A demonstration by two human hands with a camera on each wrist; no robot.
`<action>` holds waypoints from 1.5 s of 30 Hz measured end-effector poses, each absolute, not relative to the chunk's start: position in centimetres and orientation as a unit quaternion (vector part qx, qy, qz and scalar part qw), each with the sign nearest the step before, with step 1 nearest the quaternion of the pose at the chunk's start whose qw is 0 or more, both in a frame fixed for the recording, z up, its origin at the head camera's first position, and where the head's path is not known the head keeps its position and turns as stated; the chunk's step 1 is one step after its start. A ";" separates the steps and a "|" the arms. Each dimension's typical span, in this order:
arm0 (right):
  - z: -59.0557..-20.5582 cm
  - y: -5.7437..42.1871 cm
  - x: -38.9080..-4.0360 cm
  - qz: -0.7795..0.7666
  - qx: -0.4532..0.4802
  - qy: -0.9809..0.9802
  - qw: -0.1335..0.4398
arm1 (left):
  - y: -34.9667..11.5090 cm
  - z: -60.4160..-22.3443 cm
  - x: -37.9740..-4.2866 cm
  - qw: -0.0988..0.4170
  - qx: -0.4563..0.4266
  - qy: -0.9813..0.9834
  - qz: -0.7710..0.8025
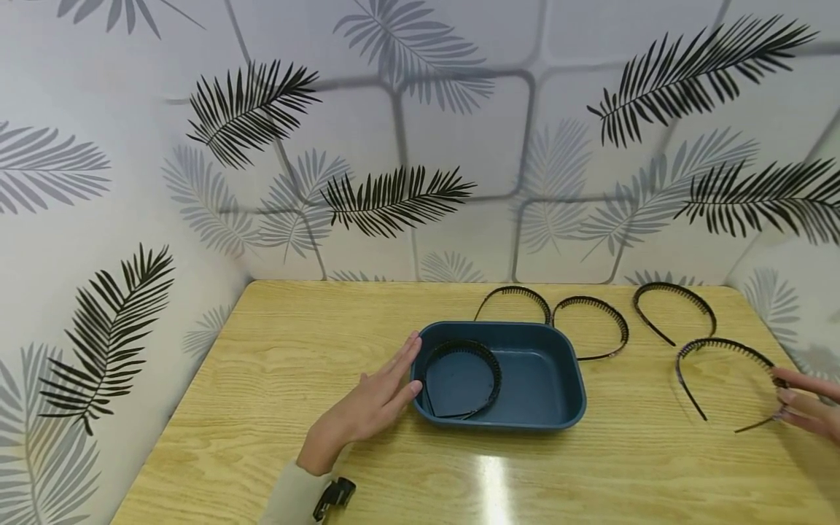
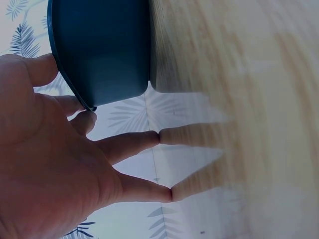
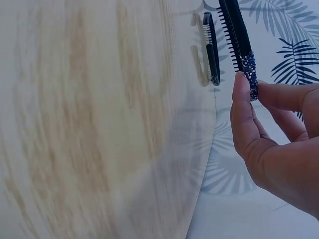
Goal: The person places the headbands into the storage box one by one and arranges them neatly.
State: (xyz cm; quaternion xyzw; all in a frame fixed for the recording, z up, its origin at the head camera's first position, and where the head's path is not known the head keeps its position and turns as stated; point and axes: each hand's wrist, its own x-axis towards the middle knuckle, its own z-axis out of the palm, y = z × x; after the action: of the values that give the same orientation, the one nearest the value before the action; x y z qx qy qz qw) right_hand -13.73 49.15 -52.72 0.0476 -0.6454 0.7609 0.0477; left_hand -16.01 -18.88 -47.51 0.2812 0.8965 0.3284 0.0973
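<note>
My right hand point(image 1: 810, 405) pinches a black toothed headband point(image 1: 722, 341) by its right side, between thumb and fingers. In the right wrist view, that headband point(image 3: 249, 72) has glittery stones where the fingertips meet it. My left hand point(image 1: 374, 405) rests against the left end of a dark blue plastic bin point(image 1: 541, 386), its fingers spread and fairly straight. The left wrist view has the thumb and some fingertips at the bin's rim, while two other fingertips touch the wooden surface. Inside the bin, on its left side, lies black toothed headband material point(image 1: 496, 375).
Two black headbands lie behind the bin, one at its back edge point(image 1: 518, 289) and another by its back right corner point(image 1: 623, 328). A further headband point(image 1: 689, 293) lies at the back right of the wooden table point(image 1: 295, 335). Leaf-patterned walls point(image 1: 459, 248) border the table.
</note>
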 end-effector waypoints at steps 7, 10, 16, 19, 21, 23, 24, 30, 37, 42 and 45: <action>-51.9 47.7 -13.9 0.731 0.016 -0.681 0.045 | -18.8 -47.4 -16.1 0.099 0.282 0.896 0.328; -51.2 46.6 -13.8 0.726 0.029 -0.686 0.041 | -18.8 -47.4 -16.1 0.100 0.281 0.896 0.328; -49.7 44.8 -13.7 0.722 0.034 -0.690 0.038 | -18.8 -47.6 -16.1 0.096 0.280 0.897 0.329; -49.0 43.8 -13.6 0.714 0.020 -0.699 0.044 | -18.8 -47.5 -16.0 0.098 0.279 0.896 0.332; -48.5 43.1 -13.4 0.699 0.015 -0.714 0.043 | -18.8 -47.5 -16.0 0.098 0.279 0.895 0.333; -48.1 42.5 -13.4 0.685 0.016 -0.727 0.039 | -18.8 -47.4 -16.0 0.098 0.278 0.896 0.333; -47.9 42.2 -13.3 0.679 0.016 -0.733 0.035 | -18.8 -47.4 -16.0 0.099 0.278 0.896 0.332; -48.6 42.2 -13.9 0.628 0.010 -0.778 0.019 | -18.8 -47.4 -16.0 0.100 0.274 0.897 0.331; -48.5 41.2 -14.5 0.568 -0.010 -0.823 0.027 | -18.8 -47.6 -15.9 0.098 0.272 0.898 0.332; -46.4 39.3 -14.1 0.658 0.023 -0.751 0.039 | -18.8 -47.6 -15.9 0.097 0.271 0.898 0.333; -45.6 38.5 -14.1 0.674 0.021 -0.737 0.040 | -18.8 -47.7 -15.9 0.094 0.271 0.899 0.332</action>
State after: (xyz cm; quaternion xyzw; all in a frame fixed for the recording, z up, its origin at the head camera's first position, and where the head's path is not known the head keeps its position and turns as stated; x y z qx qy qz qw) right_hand -14.12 38.50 -45.63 0.0213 -0.7370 0.6744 0.0395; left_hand -15.93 -18.79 -47.71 0.2710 0.8988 0.3315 0.0941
